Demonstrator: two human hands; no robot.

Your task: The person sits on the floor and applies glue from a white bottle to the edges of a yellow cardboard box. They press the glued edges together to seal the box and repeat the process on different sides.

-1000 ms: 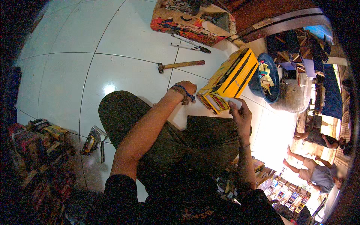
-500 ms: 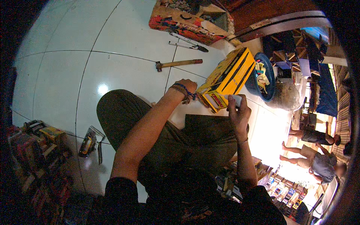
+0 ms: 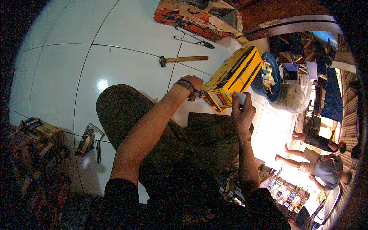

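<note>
A yellow box-shaped model with black stripes (image 3: pixel 234 69), like a toy truck, stands tilted beyond my crossed legs. My left hand (image 3: pixel 193 82) is at its near left corner, closed with the fingers curled down; the fingertips are hidden, and it seems to steady the model. In my right hand (image 3: pixel 243 115) a small white block (image 3: pixel 242 98) is pinched between thumb and fingers. This block sits against or very near the model's near end, where a red and yellow panel shows. I cannot tell whether the two touch.
A hammer (image 3: pixel 184 59) and white-handled cutters (image 3: pixel 194 40) lie on the tiles beyond. A cardboard box (image 3: pixel 191 21) stands at the back, a blue tub (image 3: pixel 271 78) behind the model. Bladed tools (image 3: pixel 90 140) lie left, beside stacked toy vehicles (image 3: pixel 42 153). Two people (image 3: pixel 320 165) are at right.
The whole view has shifted slightly. My right hand has turned a little, so less of the white block shows. My left hand stays at the model's corner. The people at right have moved slightly.
</note>
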